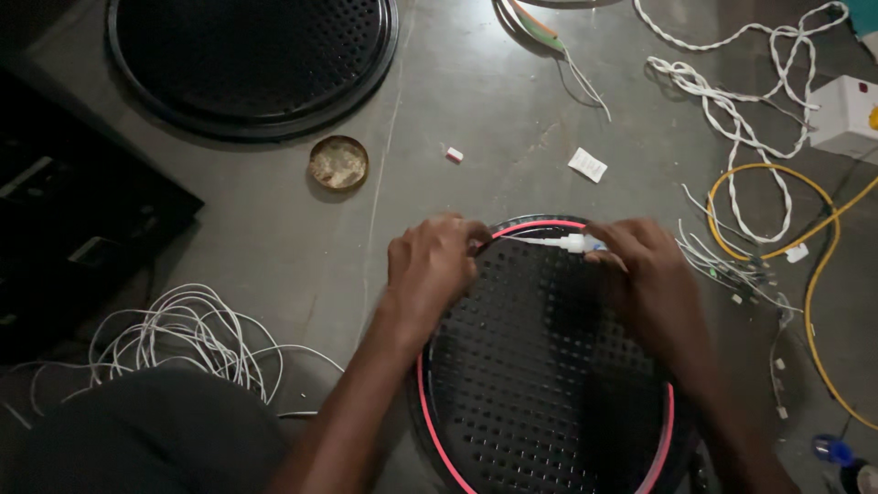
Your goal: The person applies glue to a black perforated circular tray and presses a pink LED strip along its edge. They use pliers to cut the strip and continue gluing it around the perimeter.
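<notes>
1. Two bare hands at the far rim of the perforated black disc [549, 366], taken as landmark for every entry below.
2. Left hand [432, 265]: fingers curled and pinched on the pink strip [540, 225] where it meets the disc's far rim.
3. Right hand [651, 274]: fingertips pinched on the white connector [574, 242], held just above the far rim, with thin white leads running left toward the other hand.
4. Pink strip: seated round the disc's edge, visible along the far, left and right rim (near edge cut off by the frame).
5. Step in hand, by judgement: joining or seating the connector at the strip's end. Next move likely calls for a steady pinch on both sides and the connector kept in line with the strip, without pulling the strip off the rim.
6. Second black disc [251, 55]: well beyond the landmark, to the far left.
7. Small round tin lid [338, 162]: between the two discs.
8. Loose white wire bundle [183, 334]: left of the landmark, apart from it.
9. Yellow cable [814, 274] and twisted white cord [741, 119]: right of the landmark; white box [846, 114] further right (partly out of view).
10. Small white packet [586, 165]: just beyond the far rim.
</notes>
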Tool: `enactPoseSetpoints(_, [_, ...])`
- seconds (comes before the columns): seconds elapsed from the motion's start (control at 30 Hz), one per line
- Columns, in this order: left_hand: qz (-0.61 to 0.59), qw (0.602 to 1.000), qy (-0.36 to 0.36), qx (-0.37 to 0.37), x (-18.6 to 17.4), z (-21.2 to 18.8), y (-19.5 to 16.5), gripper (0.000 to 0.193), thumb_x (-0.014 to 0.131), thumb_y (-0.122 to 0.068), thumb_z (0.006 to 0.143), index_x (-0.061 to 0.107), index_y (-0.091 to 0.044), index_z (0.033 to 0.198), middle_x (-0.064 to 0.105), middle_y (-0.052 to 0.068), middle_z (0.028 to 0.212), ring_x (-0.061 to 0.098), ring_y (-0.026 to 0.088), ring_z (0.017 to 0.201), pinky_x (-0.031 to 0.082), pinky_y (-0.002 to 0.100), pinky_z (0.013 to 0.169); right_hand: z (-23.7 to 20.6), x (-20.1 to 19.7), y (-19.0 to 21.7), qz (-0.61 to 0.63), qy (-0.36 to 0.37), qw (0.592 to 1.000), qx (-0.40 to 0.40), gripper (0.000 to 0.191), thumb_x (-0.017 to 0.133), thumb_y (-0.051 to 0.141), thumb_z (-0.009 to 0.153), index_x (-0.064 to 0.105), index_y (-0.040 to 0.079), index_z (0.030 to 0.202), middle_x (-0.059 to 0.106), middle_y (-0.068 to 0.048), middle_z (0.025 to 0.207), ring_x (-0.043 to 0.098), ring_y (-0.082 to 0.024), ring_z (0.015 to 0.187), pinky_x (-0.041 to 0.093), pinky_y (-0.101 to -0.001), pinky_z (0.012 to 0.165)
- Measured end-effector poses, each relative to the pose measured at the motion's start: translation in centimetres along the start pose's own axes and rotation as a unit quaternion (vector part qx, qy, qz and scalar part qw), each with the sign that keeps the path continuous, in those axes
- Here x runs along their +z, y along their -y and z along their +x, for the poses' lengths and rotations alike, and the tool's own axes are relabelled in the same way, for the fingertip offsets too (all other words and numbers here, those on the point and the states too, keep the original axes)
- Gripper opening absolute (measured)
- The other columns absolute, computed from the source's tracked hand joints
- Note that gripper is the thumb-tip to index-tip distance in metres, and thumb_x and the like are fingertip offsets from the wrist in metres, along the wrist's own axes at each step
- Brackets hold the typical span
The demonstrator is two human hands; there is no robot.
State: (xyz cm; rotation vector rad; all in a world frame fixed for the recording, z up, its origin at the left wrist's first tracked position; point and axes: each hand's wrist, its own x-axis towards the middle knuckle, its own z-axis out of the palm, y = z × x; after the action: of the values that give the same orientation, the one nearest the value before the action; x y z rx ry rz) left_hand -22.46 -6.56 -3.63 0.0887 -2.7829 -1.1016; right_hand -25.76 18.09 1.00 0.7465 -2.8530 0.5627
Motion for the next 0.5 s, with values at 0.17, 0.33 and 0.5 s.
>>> enactPoseSetpoints(0.17, [-0.005,1.0,-0.014,0.005,0.3,0.1,0.5,0.028,0.067,-0.008,0.08,0.081,-0.021,0.101,0.075,0.011,0.098,0.072,0.034,0.094,0.056,0.047,0.083,1.3,-0.4,1.3,-0.072,0.013,0.997,-0.038,0.031,0.067,0.012,0.092,0.072,0.013,0.123,0.069,-0.014,0.113,0.064,-0.036,0.104,0.051,-0.047,0.086])
enactPoseSetpoints(0.33, [-0.002,1.0,-0.009,0.0,0.5,0.0,0.8,0.025,0.067,-0.01,0.082,0.08,-0.021,0.1,0.075,0.01,0.099,0.072,0.034,0.095,0.056,0.048,0.082,2.2,-0.7,1.7,-0.112,0.006,0.992,-0.063,0.033,0.067,0.01,0.088,0.073,0.014,0.12,0.069,-0.012,0.114,0.064,-0.035,0.108,0.049,-0.0465,0.089])
enactPoseSetpoints(0.5, [0.001,1.0,0.001,-0.008,0.4,0.2,0.7,0.026,0.066,-0.01,0.081,0.08,-0.021,0.1,0.075,0.011,0.1,0.072,0.034,0.095,0.056,0.049,0.082,3.0,-0.9,1.5,-0.121,0.014,0.988,-0.094,0.032,0.068,0.012,0.089,0.073,0.014,0.12,0.069,-0.008,0.113,0.064,-0.031,0.109,0.047,-0.0447,0.092])
